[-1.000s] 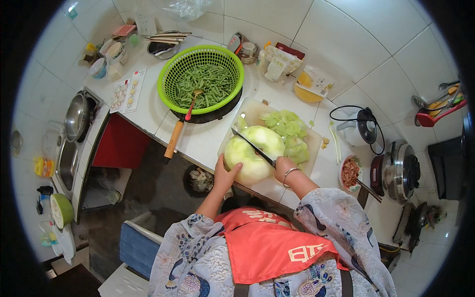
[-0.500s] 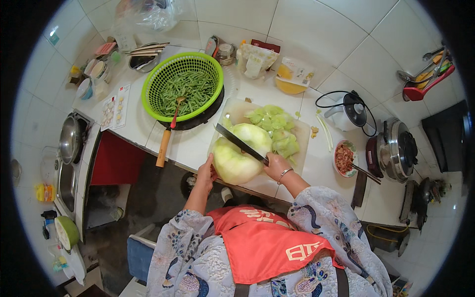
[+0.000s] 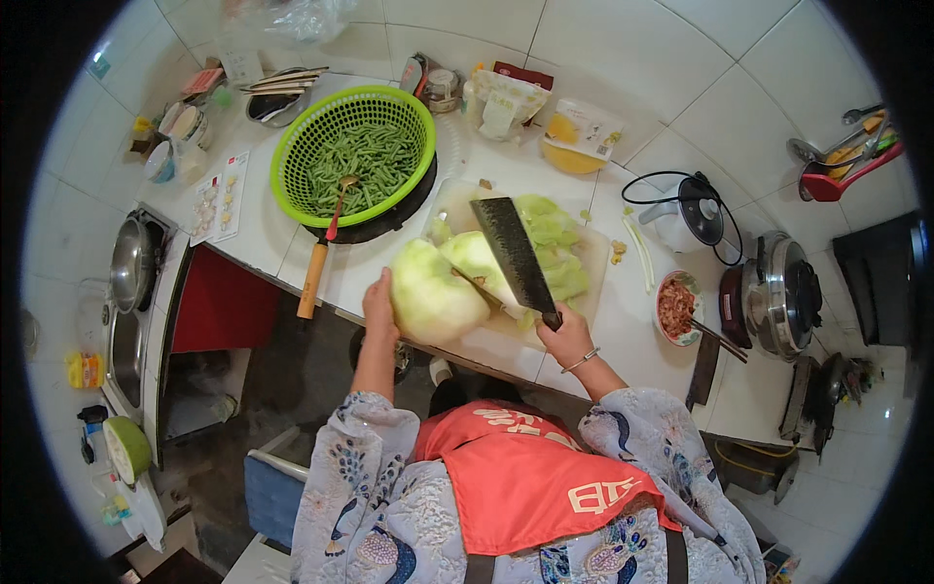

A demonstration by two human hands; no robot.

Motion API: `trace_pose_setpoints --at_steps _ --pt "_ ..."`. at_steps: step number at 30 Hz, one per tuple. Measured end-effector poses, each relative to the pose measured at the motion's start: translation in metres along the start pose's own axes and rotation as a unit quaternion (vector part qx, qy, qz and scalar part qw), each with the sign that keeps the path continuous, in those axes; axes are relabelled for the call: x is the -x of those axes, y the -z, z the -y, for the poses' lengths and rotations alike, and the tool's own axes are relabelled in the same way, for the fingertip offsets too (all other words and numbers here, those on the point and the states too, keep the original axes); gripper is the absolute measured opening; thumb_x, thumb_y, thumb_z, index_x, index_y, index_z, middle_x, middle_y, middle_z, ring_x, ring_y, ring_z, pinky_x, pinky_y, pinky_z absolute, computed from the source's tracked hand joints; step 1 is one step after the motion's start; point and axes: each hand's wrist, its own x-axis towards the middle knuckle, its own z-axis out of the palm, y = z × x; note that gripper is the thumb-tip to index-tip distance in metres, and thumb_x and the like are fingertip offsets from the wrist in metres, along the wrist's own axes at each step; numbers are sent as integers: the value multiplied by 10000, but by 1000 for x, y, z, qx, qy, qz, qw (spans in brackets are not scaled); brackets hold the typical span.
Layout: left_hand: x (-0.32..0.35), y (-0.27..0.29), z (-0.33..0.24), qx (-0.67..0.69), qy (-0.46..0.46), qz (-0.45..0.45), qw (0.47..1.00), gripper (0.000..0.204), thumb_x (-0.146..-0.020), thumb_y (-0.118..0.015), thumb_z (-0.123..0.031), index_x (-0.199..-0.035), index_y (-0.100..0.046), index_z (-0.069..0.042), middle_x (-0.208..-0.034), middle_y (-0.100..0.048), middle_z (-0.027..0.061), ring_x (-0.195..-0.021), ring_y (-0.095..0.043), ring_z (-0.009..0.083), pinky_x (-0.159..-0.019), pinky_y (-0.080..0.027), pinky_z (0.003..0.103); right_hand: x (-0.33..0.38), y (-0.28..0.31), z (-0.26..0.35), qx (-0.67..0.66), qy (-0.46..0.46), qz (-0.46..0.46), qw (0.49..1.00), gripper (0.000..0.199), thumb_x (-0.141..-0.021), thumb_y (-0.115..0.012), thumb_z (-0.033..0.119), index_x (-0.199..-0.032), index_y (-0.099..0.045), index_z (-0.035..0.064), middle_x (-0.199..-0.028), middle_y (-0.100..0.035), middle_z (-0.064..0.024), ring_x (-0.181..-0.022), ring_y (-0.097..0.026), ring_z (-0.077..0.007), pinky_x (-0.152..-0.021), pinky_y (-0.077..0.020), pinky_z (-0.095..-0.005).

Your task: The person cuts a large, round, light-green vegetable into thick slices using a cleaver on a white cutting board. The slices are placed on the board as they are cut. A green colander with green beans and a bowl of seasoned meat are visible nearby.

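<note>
My right hand [image 3: 570,341] is wrapped round the handle of a dark cleaver [image 3: 518,255]. Its broad blade points up and away, above the cutting board [image 3: 599,255]. A peeled, pale green gourd lies on the board in two parts. Against the left side of the nearer gourd piece [image 3: 438,298], my left hand [image 3: 379,307] is curled, gripping it. The other gourd piece [image 3: 475,255] sits just behind, partly covered by the blade. Green peelings [image 3: 556,226] are heaped at the board's far right.
A green basket [image 3: 284,185] of cut green beans stands at the back left, with a wooden-handled tool [image 3: 313,282] beside it. To the right are a bowl of chopped meat [image 3: 675,310] with chopsticks, a white electric pot [image 3: 693,216] and a pressure cooker [image 3: 778,292].
The cleaver has come up out of the gourd and turned its flat side into view. The gourd now shows as two separate pieces; my left hand has shifted left with the nearer one.
</note>
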Motion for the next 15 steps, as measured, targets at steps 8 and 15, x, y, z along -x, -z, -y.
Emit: trace_pose_setpoints --at_steps 8,15 --pt "-25 26 1 -126 -162 -54 977 522 -933 -529 -348 -1244 -488 69 -1169 -574 149 -1074 -540 216 -928 -415 315 -1 -13 -47 -18 -11 -91 996 248 -763 -708 175 -785 -522 14 -565 -532 -25 -434 -501 -107 -406 -408 -277" --pt "35 -13 -8 -332 -329 -135 874 496 -917 -524 -224 -1318 -413 45 -1337 -433 210 -1255 -411 308 -1038 -317 367 -10 -23 -46 -52 -58 -109 991 359 -720 -735 277 -809 -545 -14 -611 -571 -122 -527 -550 -245 -534 -449 -373"
